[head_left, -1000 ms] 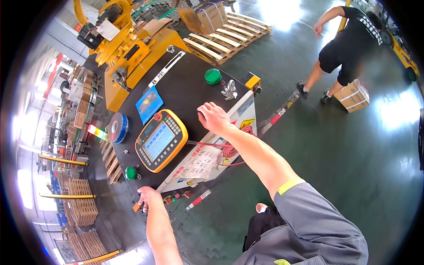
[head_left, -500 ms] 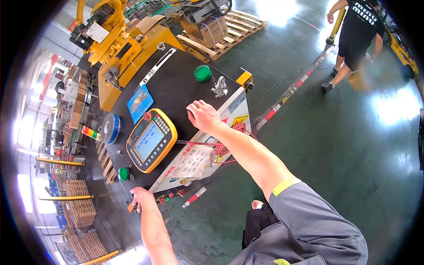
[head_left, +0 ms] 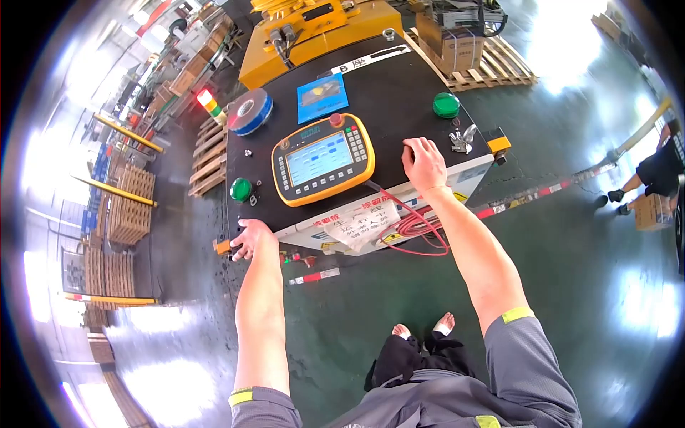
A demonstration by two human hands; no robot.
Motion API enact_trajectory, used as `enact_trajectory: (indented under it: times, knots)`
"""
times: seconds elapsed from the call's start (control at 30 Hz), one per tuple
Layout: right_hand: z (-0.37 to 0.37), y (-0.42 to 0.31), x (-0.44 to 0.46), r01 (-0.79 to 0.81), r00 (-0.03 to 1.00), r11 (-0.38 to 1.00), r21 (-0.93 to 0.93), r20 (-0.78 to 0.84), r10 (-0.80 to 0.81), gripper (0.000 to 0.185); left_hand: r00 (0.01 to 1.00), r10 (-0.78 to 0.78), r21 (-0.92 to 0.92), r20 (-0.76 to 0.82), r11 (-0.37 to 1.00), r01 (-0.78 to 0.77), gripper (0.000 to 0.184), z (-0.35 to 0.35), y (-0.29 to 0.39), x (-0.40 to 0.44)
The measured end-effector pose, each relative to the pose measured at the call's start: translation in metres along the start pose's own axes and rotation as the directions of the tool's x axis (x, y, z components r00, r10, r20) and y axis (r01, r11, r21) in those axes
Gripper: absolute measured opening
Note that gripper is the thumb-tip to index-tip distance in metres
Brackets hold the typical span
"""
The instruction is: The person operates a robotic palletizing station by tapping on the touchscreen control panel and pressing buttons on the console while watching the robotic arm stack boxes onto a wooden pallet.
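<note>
My right hand (head_left: 424, 164) rests on the black top of a cabinet (head_left: 399, 93), near its front edge, fingers loosely bent and nothing in them. At the front left corner my left hand (head_left: 255, 239) touches the cabinet, its fingers apart beside a small orange box (head_left: 223, 247). Between the hands lies a yellow teach pendant (head_left: 322, 160) with a lit screen and a red knob. Green round buttons (head_left: 446, 105) sit at both sides of the top. Close to my right hand is a bunch of keys (head_left: 462, 138). A red cable (head_left: 421, 227) hangs coiled at the front.
A blue sheet (head_left: 322, 98) and a tape roll (head_left: 250, 113) lie on the cabinet. Behind stands a yellow machine (head_left: 321, 32), with a carton (head_left: 460, 51) on a pallet at right. A person (head_left: 658, 170) is near a carton (head_left: 653, 212) at far right. Pallets (head_left: 130, 203) are stacked left.
My view has turned right and levelled with the cabinet, which appears straighter before me. Both hands stay on its front edge. The person appears farther right and lower in view.
</note>
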State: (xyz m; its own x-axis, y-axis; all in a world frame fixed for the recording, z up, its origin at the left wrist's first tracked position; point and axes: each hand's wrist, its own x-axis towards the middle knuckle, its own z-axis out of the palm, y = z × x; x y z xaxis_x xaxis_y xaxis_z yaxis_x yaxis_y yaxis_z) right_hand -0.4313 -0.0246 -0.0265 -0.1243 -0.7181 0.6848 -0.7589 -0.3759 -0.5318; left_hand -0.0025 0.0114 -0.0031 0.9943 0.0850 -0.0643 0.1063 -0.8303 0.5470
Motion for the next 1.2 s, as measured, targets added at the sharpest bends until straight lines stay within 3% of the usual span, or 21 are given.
enact_trajectory:
  times: [0.1,0.23,0.33,0.47,0.7,1.2]
  knots:
    - [-0.005,0.0,0.002,-0.008,1.0,1.0,0.006,-0.001,0.008,0.014,1.0,0.0,-0.107,0.004,0.994,0.001,0.092,0.002,0.0,-0.002]
    - [-0.005,-0.001,0.004,0.016,1.0,1.0,-0.02,0.001,-0.016,0.014,0.999,0.008,-0.022,0.04,1.0,-0.007,0.089,-0.012,0.004,-0.009]
    - [-0.008,0.005,0.004,0.013,1.0,1.0,-0.023,-0.001,-0.013,0.014,0.999,0.015,-0.096,0.028,0.995,-0.012,0.09,-0.01,0.003,-0.017]
    - [-0.002,0.003,0.003,0.036,0.999,0.997,-0.063,0.004,-0.036,0.013,0.998,0.008,-0.059,-0.065,0.998,-0.011,0.091,0.005,0.002,-0.001]
    - [-0.001,0.003,0.002,-0.007,0.998,0.999,-0.049,0.064,0.01,0.013,0.996,-0.011,-0.069,0.084,0.998,0.016,0.089,-0.013,0.006,-0.009]
    - [-0.002,0.002,0.002,-0.027,0.996,0.998,-0.063,0.088,0.033,0.014,0.99,0.013,-0.099,0.142,0.995,0.002,0.088,-0.024,0.006,-0.016]
